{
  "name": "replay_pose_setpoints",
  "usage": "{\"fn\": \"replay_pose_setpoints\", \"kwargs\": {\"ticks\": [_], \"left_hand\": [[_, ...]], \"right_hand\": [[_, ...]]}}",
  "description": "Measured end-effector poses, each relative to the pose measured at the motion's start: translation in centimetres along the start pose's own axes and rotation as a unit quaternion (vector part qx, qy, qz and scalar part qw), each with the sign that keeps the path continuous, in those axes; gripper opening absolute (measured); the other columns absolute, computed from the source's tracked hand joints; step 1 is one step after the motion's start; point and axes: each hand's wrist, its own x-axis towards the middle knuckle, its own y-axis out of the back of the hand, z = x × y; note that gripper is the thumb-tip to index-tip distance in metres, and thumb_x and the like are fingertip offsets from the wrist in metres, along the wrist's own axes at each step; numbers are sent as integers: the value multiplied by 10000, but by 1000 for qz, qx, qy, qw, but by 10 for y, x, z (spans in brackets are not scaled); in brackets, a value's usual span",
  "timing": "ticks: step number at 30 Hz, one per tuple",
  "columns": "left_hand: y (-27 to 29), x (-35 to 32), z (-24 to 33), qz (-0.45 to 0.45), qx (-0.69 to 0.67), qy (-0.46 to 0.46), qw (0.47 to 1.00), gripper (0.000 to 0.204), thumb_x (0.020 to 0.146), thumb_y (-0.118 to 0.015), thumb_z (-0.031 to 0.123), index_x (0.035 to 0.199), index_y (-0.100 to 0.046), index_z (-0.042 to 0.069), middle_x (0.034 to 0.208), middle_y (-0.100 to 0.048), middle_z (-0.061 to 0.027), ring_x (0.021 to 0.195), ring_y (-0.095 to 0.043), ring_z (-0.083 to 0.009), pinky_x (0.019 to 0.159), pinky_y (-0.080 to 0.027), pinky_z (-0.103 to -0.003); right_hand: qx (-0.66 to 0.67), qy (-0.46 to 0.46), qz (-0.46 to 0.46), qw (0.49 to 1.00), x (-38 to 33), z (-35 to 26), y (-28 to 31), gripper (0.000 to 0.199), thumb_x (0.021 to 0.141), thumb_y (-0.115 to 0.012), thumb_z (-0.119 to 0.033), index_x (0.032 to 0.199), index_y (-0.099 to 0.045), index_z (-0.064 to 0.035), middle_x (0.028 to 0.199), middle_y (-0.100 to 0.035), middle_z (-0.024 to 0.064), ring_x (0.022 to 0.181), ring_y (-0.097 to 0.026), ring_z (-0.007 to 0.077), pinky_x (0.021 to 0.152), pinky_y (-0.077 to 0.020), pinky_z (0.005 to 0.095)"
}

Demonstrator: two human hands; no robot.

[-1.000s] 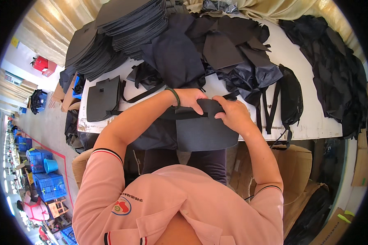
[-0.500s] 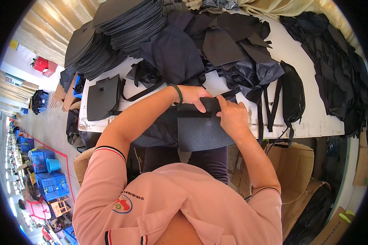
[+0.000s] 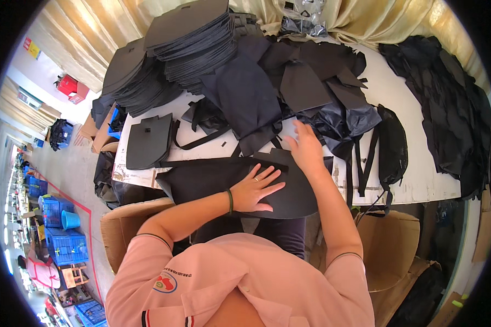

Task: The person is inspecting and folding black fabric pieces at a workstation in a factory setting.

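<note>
My left hand (image 3: 252, 192) lies flat with its fingers spread, pressing on a dark grey sheet panel (image 3: 295, 188) at the front edge of the table. Under that hand and to its left stretches a length of black fabric (image 3: 202, 179). Beside the panel's upper right edge is my right hand (image 3: 307, 148), its fingers stretched out and holding nothing. Beyond it lie crumpled shiny black fabric (image 3: 360, 117) and a loose grey panel (image 3: 304, 90). The near end of the panel overhangs my lap.
Tall stacks of grey panels (image 3: 193, 32) stand at the far left, with a low stack (image 3: 149, 143) nearer. A black pouch (image 3: 393, 144) with straps lies right. Piled black fabric (image 3: 455, 114) covers the table's right end. Open cardboard boxes (image 3: 390, 245) flank me below the table.
Both hands have let go of the panel's upper part. My left hand has moved down and flattened onto it; my right hand has opened. The panel now lies flatter, and the view has shifted slightly.
</note>
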Motion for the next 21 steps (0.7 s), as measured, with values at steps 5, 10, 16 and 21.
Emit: {"fn": "replay_pose_setpoints", "kwargs": {"ticks": [5, 10, 16, 21], "left_hand": [[2, -5, -5, 76, -104, 4, 992, 737, 858, -747, 395, 1473, -446, 122, 1555, -363, -194, 1459, -308, -402, 1173, -229, -596], [74, -31, -26, 439, 12, 124, 890, 737, 669, -801, -20, 1330, -482, 56, 1426, -446, -264, 1324, -448, -443, 1113, -355, -505], [145, -48, -51, 289, 135, 104, 942, 534, 654, -783, 26, 1160, -644, 123, 1237, -606, -161, 1253, -518, -377, 1154, -313, -554], [174, -76, -49, 416, -71, 221, 879, 174, 769, -823, 69, 911, -723, 53, 893, -697, -118, 821, -647, -275, 784, -515, -327]], "right_hand": [[-42, 48, 32, 997, 45, -51, -41, 268, 812, -738, -145, 1048, -653, -49, 1030, -633, 158, 996, -604, 369, 850, -482, 436], [-24, 332, 73, 940, 2, -108, -46, 130, 787, -662, -118, 901, -657, -54, 1119, -619, 125, 1088, -582, 306, 961, -440, 442], [111, 339, 4, 934, -10, -138, -57, 276, 770, -717, -75, 1030, -626, -62, 1116, -636, 128, 1091, -595, 313, 982, -433, 453], [75, 244, 49, 966, 9, -108, -51, 541, 726, -786, -62, 1228, -584, -78, 1231, -605, 137, 1175, -561, 356, 1016, -413, 441]]}}
